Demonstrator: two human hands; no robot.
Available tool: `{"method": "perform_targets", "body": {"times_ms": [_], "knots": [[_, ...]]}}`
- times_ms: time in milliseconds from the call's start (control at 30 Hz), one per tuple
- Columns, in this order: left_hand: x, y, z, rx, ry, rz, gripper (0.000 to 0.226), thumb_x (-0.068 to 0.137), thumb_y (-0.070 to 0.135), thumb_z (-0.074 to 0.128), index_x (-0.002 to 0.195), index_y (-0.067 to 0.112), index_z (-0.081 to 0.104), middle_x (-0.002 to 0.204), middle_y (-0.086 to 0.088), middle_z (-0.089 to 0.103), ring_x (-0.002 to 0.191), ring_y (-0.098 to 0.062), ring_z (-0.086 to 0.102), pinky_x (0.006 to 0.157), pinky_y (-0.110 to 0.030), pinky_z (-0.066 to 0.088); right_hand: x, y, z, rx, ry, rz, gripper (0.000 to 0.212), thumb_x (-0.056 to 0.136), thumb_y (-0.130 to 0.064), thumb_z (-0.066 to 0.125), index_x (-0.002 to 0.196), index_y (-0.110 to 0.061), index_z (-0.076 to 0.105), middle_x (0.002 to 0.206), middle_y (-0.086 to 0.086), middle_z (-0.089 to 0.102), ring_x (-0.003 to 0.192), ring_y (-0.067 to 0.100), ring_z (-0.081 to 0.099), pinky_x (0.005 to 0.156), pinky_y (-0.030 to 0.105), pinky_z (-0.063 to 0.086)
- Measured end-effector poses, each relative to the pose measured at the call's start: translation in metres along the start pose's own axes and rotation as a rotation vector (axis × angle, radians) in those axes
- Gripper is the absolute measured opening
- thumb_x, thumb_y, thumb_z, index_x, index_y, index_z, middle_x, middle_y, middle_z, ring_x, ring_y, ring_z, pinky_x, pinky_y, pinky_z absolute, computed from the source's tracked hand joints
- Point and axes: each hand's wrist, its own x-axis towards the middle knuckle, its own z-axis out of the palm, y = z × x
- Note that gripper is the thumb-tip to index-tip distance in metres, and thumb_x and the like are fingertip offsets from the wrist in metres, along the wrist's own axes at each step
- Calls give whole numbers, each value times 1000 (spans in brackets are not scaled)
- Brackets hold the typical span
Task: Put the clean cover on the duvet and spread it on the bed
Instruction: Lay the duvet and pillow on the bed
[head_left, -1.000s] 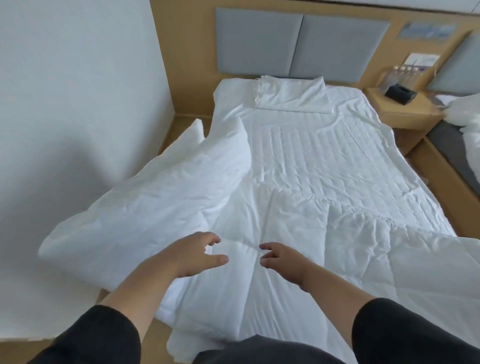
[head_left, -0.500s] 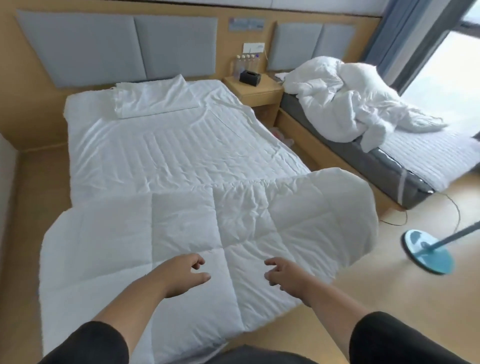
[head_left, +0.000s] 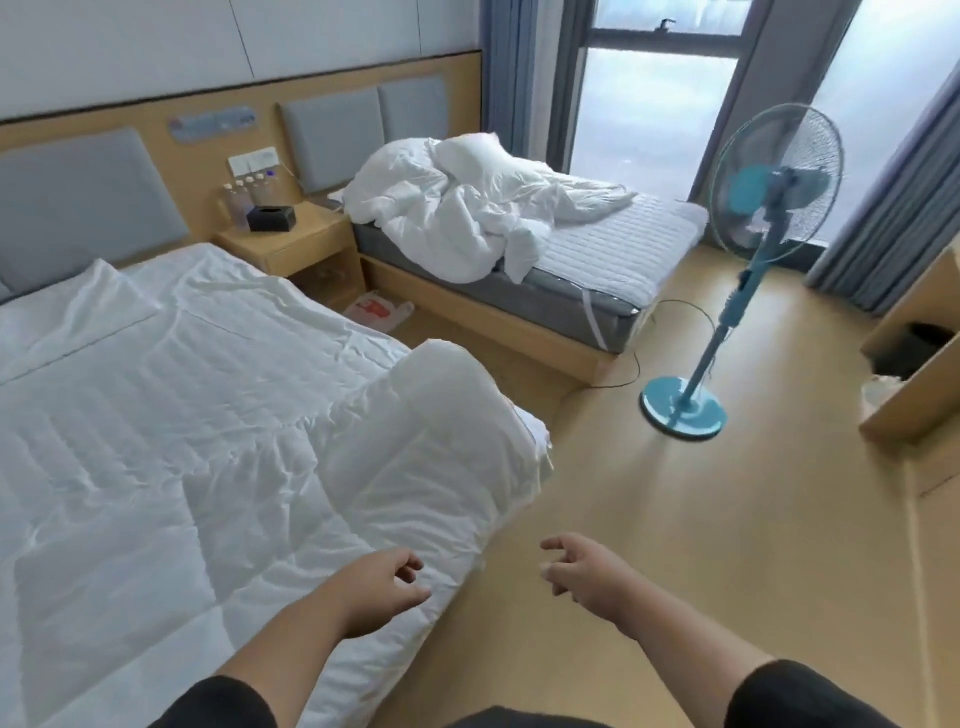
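Duvet (head_left: 395, 467): white quilted cloth, matt, creased. Bed (head_left: 156, 364) sheet: white ribbed cloth, wrinkled. Headboard panels (head_left: 78, 202): grey padded fabric on pale wood. Nightstand (head_left: 291, 244): matt light wood. Floor (head_left: 727, 519): smooth wood-look, slight sheen. Fan (head_left: 769, 208): glossy teal plastic, wire grille. Curtains (head_left: 893, 218): grey-blue cloth.

the near bed (head_left: 171, 332), at the left of the frame, carries a white quilted duvet (head_left: 291, 483) over its lower half, one corner puffed up at centre. the second bed (head_left: 597, 270), upper centre, holds crumpled white bedding (head_left: 467, 208). the wooden floor (head_left: 701, 519), right, bears a blue standing fan (head_left: 685, 405).
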Motion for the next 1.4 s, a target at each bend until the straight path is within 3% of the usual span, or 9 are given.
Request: {"method": "perform_targets", "body": {"times_ms": [367, 500, 567, 700, 833, 1067, 1200, 1300, 1400], "knots": [[119, 108, 4, 61, -28, -13, 48, 93, 48, 62, 136, 27, 54, 122, 9, 62, 106, -8, 60, 89, -23, 46, 65, 37, -123, 90, 36, 59, 41, 93, -33, 64, 133, -33, 55, 102, 3, 73, 94, 14, 70, 76, 23, 50], [193, 124, -14, 27, 1, -45, 31, 93, 55, 59, 107, 28, 66, 102, 9, 68, 93, -9, 63, 89, -33, 52, 125, 30, -162, 93, 26, 102, 36, 92, -36, 64, 128, -36, 58, 101, 1, 74, 95, 13, 70, 88, 32, 54], [236, 132, -33, -24, 83, -66, 42, 93, 62, 54, 87, 21, 64, 82, 4, 68, 78, -13, 64, 79, -37, 52, 163, 24, -182, 81, 20, 127, 35, 92, -37, 65, 126, -37, 59, 100, -1, 75, 93, 12, 70, 90, 33, 55], [324, 143, -91, -22, 227, -128, 63, 92, 68, 46, 83, 9, 63, 77, -4, 70, 72, -20, 66, 71, -38, 51, 242, 0, -224, 68, 26, 205, 34, 94, -34, 63, 128, -31, 60, 101, -2, 73, 90, 11, 70, 78, 26, 54], [386, 151, -147, -21, 259, -180, 58, 90, 68, 47, 68, 15, 57, 64, 3, 65, 63, -17, 62, 59, -31, 43, 314, -38, -262, 38, 4, 243, 36, 93, -30, 61, 128, -26, 59, 102, -2, 72, 90, 12, 68, 73, 24, 50], [437, 146, -192, -112, 337, -431, 53, 83, 71, 53, 78, 18, 46, 68, 3, 53, 56, -18, 50, 56, -29, 40, 444, -123, -297, -70, -163, 221, 27, 84, -29, 57, 101, -10, 66, 91, -3, 68, 75, 11, 63, 66, 28, 47], [443, 146, -185, -130, 241, -621, 60, 71, 82, 50, 83, 23, 48, 71, 9, 49, 56, -12, 48, 51, -26, 36, 531, -160, -287, -114, -323, 205, 12, 89, -29, 58, 93, -21, 65, 95, 0, 71, 75, 13, 66, 65, 27, 49], [451, 154, -171, -228, 273, -790, 60, 68, 80, 55, 89, 24, 47, 93, 7, 59, 71, -12, 59, 57, -27, 41, 595, -184, -273, -144, -475, 226, 17, 95, -35, 59, 106, -24, 65, 102, 3, 73, 79, 15, 69, 68, 29, 53], [463, 170, -153, -340, 295, -1009, 82, 66, 82, 61, 120, 23, 39, 117, 0, 44, 94, -21, 57, 69, -32, 44, 650, -214, -261, -214, -627, 270, 18, 96, -43, 60, 106, -27, 63, 102, 1, 73, 78, 14, 71, 72, 31, 57]]}}
